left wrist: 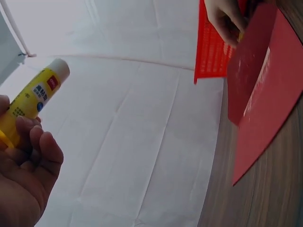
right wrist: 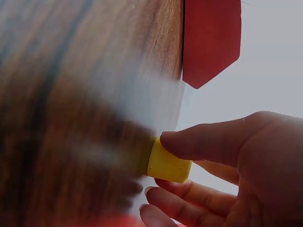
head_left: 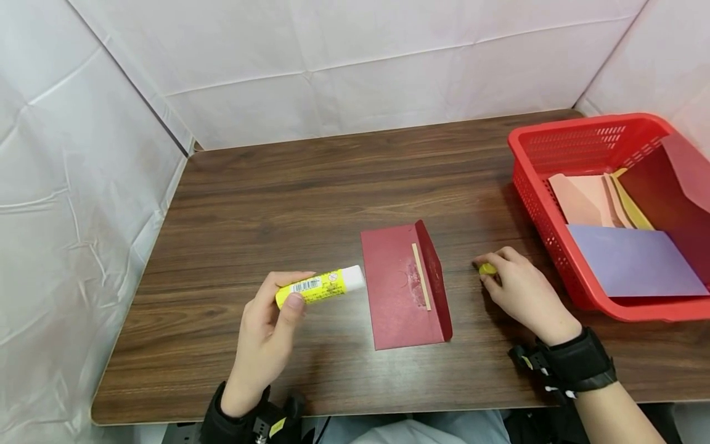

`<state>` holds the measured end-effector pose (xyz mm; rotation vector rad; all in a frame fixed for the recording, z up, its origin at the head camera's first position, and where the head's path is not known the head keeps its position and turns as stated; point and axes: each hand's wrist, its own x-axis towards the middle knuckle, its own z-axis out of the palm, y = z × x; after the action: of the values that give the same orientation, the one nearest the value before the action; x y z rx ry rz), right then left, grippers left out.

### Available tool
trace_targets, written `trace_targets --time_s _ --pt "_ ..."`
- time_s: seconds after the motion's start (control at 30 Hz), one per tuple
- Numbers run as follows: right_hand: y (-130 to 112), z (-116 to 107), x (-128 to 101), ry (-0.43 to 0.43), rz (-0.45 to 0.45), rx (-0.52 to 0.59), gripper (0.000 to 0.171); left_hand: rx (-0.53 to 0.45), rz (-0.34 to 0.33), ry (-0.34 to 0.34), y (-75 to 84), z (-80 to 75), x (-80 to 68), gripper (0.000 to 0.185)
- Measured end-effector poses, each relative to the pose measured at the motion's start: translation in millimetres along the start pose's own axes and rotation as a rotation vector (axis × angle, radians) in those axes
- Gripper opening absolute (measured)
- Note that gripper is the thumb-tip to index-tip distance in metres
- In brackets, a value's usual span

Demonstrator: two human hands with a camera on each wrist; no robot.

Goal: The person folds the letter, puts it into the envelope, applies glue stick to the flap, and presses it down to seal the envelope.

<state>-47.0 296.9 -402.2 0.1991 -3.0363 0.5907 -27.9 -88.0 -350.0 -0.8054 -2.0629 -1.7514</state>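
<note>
A dark red envelope point(head_left: 402, 290) lies mid-table with its flap raised along the right side and a pale strip beside a smear of glue. My left hand point(head_left: 272, 320) grips a yellow glue stick point(head_left: 322, 287) just left of the envelope, its white uncapped end pointing at it. The left wrist view shows the glue stick point(left wrist: 35, 97) in my fingers point(left wrist: 40, 146) and the envelope point(left wrist: 265, 90) at right. My right hand point(head_left: 518, 290) rests on the table right of the envelope and pinches the small yellow cap point(head_left: 487, 269); thumb and fingers hold the cap point(right wrist: 168, 165) against the wood.
A red plastic basket point(head_left: 540, 203) stands at the table's right edge, holding several paper sheets and envelopes in pink, yellow, dark red and purple. White fabric walls point(head_left: 333, 68) enclose the wooden table point(head_left: 266, 185) on three sides.
</note>
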Motion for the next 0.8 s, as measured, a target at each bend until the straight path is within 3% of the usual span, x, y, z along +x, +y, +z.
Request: trace_targets --time_s 0.13,0.33,0.43,0.6,0.8 --pt "1 0 -1 0.019 0.001 0.009 0.033 -0.195 -0.098 0.099 2.9 8.1 3.2 0.023" --pt "4 -1 -4 0.051 0.009 0.035 0.038 -0.636 -0.355 0.256 5.5 21.2 11.6 0.028" --pt "4 -3 -4 0.061 0.009 0.042 0.039 -0.808 -0.456 0.29 5.3 28.0 13.2 0.031" --pt "4 -6 -6 0.076 0.014 0.047 0.038 -0.983 -0.536 0.206 5.5 42.5 14.2 0.032" --pt "3 -8 -8 0.079 0.021 0.052 0.039 -0.989 -0.512 0.025 7.6 55.0 19.4 0.03"
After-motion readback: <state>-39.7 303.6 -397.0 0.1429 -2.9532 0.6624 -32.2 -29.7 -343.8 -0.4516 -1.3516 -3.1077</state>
